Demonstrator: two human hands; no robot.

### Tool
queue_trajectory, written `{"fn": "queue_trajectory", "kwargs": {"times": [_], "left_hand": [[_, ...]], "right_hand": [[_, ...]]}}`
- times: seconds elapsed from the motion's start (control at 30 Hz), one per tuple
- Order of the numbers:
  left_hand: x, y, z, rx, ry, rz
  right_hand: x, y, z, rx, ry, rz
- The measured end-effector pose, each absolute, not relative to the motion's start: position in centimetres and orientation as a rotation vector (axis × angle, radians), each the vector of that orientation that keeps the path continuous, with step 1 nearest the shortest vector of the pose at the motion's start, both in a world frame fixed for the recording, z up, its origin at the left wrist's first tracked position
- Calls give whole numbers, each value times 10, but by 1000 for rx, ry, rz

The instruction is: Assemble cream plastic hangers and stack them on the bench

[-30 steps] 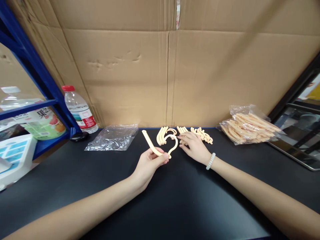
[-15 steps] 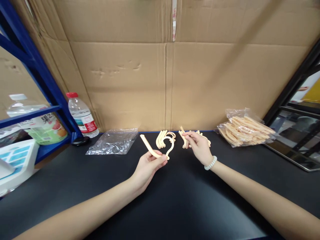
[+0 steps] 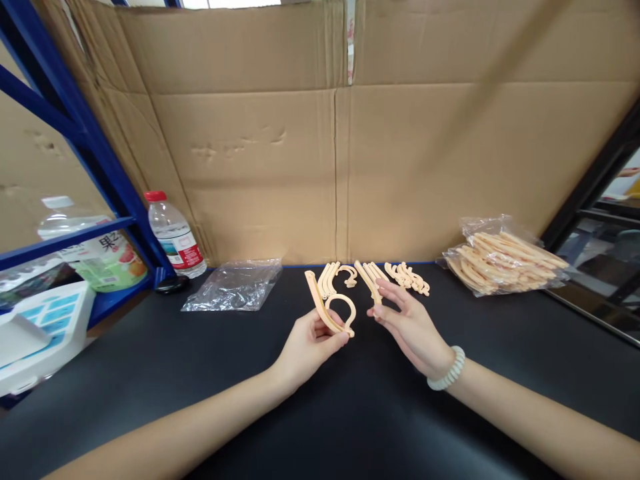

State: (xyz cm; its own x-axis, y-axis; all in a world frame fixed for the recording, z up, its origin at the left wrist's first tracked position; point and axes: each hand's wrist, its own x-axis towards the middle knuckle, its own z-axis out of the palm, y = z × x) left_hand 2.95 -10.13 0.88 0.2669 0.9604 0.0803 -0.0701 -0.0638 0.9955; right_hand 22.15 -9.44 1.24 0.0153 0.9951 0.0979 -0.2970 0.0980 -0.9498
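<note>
while the left hand (image 3: 309, 341) pinches a hook (image 3: 354, 308) and curved bar (image 3: 317, 297) together above the dark surface (image 3: 345, 413), the right hand (image 3: 411, 327) grips another bar (image 3: 367, 282) nearby. loose hooks (image 3: 407, 279) and more bars (image 3: 329, 279) lie just behind!

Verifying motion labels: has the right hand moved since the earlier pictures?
Yes: judged against the cardboard wall, the right hand has drawn back from it and slightly rightward.

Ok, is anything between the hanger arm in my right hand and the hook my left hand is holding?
Nothing visible: black tabletop shows in the gap between the hanger arm in your right hand and the hook held by your left hand. Loose hooks lie farther back.
</note>
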Motion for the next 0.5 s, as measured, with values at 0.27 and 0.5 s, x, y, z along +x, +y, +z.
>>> {"fn": "queue_trajectory", "kwargs": {"times": [0.27, 0.5], "left_hand": [[27, -101, 7, 1377, 899, 1040], [27, -102, 14, 1403, 892, 995]], "right_hand": [[217, -98, 8, -833, -1192, 1546], [217, -97, 10, -812, -1376, 1476]]}}
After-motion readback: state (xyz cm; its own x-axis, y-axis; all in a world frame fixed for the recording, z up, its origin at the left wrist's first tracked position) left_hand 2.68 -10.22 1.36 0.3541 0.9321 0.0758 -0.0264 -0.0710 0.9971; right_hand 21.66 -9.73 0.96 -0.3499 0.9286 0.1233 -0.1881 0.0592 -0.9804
